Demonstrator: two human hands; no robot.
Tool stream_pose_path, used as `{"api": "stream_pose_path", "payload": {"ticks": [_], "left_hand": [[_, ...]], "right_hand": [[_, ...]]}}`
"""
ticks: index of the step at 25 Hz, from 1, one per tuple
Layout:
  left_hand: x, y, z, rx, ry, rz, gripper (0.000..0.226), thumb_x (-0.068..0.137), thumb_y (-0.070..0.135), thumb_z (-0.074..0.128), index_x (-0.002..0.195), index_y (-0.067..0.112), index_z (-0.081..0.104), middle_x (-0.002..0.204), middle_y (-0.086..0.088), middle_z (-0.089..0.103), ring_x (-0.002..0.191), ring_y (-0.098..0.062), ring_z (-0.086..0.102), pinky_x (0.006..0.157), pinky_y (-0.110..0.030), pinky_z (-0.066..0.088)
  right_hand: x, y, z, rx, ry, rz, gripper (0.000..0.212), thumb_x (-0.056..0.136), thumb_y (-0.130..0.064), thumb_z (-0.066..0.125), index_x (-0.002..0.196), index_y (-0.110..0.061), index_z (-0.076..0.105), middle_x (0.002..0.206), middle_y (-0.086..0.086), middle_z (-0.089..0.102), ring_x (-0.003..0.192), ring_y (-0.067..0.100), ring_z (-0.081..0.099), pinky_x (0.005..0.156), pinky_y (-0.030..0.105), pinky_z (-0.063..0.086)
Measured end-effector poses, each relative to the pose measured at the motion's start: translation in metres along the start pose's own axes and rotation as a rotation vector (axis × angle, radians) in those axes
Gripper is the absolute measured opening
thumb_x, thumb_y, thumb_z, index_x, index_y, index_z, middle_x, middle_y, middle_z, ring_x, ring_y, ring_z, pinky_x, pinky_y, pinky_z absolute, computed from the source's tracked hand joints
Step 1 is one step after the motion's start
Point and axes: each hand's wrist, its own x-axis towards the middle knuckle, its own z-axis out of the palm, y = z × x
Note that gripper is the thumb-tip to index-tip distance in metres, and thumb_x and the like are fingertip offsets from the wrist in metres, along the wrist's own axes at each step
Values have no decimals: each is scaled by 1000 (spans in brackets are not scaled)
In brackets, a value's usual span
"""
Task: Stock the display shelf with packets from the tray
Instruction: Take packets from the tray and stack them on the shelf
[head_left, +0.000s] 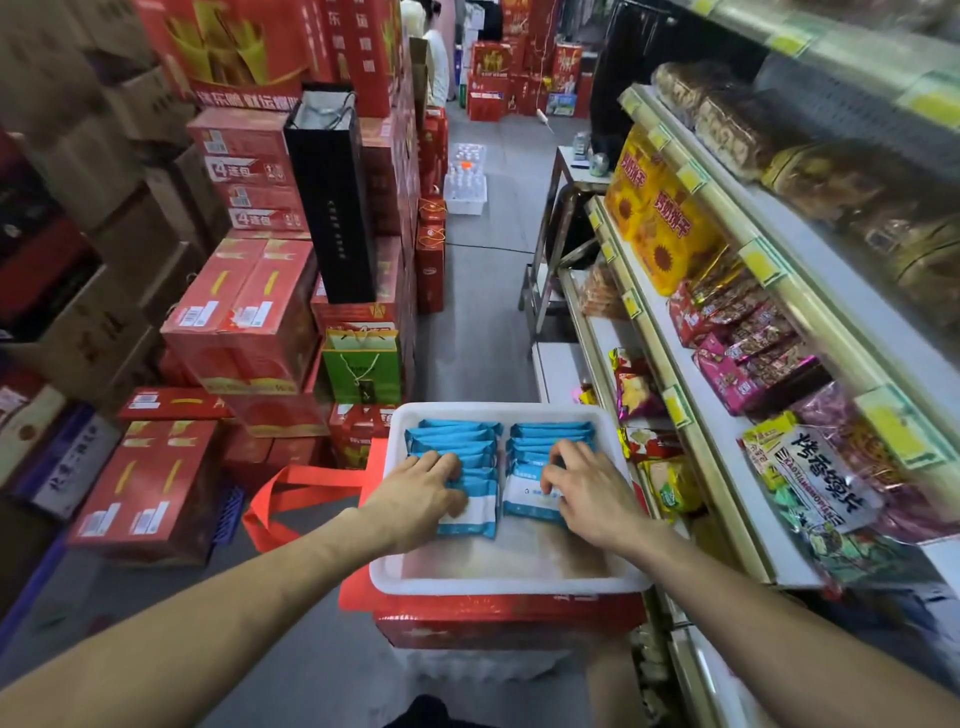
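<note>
A white tray (400, 566) rests on a red box (509, 621) in front of me. It holds two rows of blue-and-white packets, a left row (457, 441) and a right row (550, 434). My left hand (415, 491) lies on the near packets of the left row, fingers curled around their top edges. My right hand (587, 488) grips the near packets of the right row the same way. The display shelf (696, 415) runs along the right side, its tiers filled with snack bags.
Stacked red cartons (244, 312) and cardboard boxes crowd the left. A red bag handle (291, 483) lies left of the tray, a green gift bag (363, 366) behind it. The grey aisle floor (483, 291) runs ahead toward a small metal table (571, 176).
</note>
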Motion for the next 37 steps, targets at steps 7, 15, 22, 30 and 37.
{"api": "stream_pose_path", "payload": {"ticks": [7, 15, 22, 30, 37], "left_hand": [[6, 11, -3, 71, -59, -1, 10, 95, 23, 59, 101, 28, 65, 121, -7, 44, 105, -32, 52, 88, -45, 49], [10, -2, -12, -107, -110, 121, 34, 90, 6, 57, 106, 34, 67, 109, 5, 63, 97, -24, 62, 85, -42, 54], [73, -22, -167, -387, -3, 225, 29, 95, 15, 68, 111, 39, 71, 116, 16, 69, 103, -5, 64, 93, -31, 53], [154, 89, -422, -495, 245, 649, 36, 92, 3, 73, 113, 32, 75, 118, 14, 71, 108, -7, 66, 90, -26, 54], [200, 337, -556, -519, 210, 1143, 30, 92, -2, 71, 110, 21, 78, 114, 14, 75, 105, -3, 69, 88, -19, 52]], "right_hand": [[-1, -15, 10, -33, -119, 83, 24, 86, -8, 63, 98, -29, 60, 117, 1, 38, 106, 27, 47, 87, 43, 46], [-5, -6, -9, 225, -290, 100, 41, 88, 3, 56, 108, -28, 73, 126, -2, 60, 125, 22, 55, 99, 30, 41], [0, 31, -161, 252, -136, -1, 18, 93, -18, 70, 103, -30, 78, 99, -13, 59, 99, 8, 59, 84, 23, 42], [-141, 100, -428, 8, 149, 146, 29, 90, -19, 76, 115, -35, 75, 107, -15, 58, 104, 3, 54, 96, 22, 39], [-396, 136, -534, -125, 305, 557, 41, 83, -9, 79, 111, -37, 74, 112, -17, 65, 108, 8, 59, 102, 37, 46]]}}
